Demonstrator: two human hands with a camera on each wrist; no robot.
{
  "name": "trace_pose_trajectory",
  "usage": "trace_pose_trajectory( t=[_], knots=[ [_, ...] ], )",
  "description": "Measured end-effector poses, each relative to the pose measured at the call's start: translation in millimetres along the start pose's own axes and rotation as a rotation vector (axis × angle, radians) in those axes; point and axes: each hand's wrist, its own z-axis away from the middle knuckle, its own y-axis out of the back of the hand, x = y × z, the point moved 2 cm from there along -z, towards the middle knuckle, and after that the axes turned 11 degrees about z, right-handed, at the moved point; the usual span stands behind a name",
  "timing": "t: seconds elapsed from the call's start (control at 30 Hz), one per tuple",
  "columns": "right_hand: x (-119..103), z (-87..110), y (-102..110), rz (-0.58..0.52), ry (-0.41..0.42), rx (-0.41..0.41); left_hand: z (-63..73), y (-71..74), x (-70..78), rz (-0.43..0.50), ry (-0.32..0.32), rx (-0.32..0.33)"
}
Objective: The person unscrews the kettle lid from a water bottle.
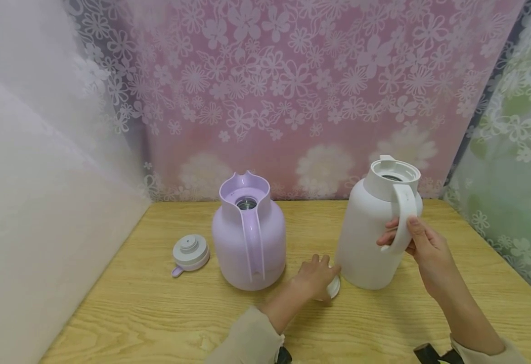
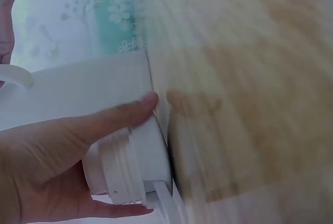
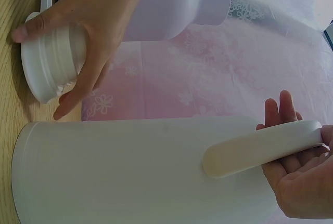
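Note:
A white thermos jug (image 1: 365, 237) stands upright on the table with its mouth uncovered. My right hand (image 1: 431, 253) holds its handle (image 3: 260, 148), fingers passed through the loop and thumb on the outside. To the left of the jug, a white lid (image 3: 44, 73) sits on the wood. Around this lid spreads my left hand (image 1: 315, 278), thumb on one side and fairly straight fingers on the other. The left wrist view shows the lid (image 2: 122, 167) between thumb and fingers; whether they press on it is hard to tell.
A lilac thermos jug (image 1: 249, 247), also uncovered, stands left of my left hand. Farther left lies a grey-and-lilac lid (image 1: 191, 253) with a small tab. The wooden table (image 1: 156, 323) meets a pink floral curtain (image 1: 293, 101) at the back and pale sheets at both sides.

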Motion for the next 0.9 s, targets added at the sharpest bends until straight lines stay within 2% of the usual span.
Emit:
trace_pose_trajectory(
  t=[0.3,0.53,0.77,0.9],
  knots=[
    [1,0.1,0,-0.017,0.002,0.006,-1.4,-11.1,-0.2,-0.021,-0.017,0.101],
    [1,-0.8,1,-0.013,0.002,0.011,-0.4,-9.8,3.1,-0.094,0.001,0.116],
    [1,1.3,4,-0.012,-0.028,-0.004,1.0,-6.4,5.2,-0.122,-0.001,0.114],
    [-3,3.9,8,0.08,-0.079,0.01,1.5,-0.8,5.5,-0.146,0.017,0.133]
  ],
)
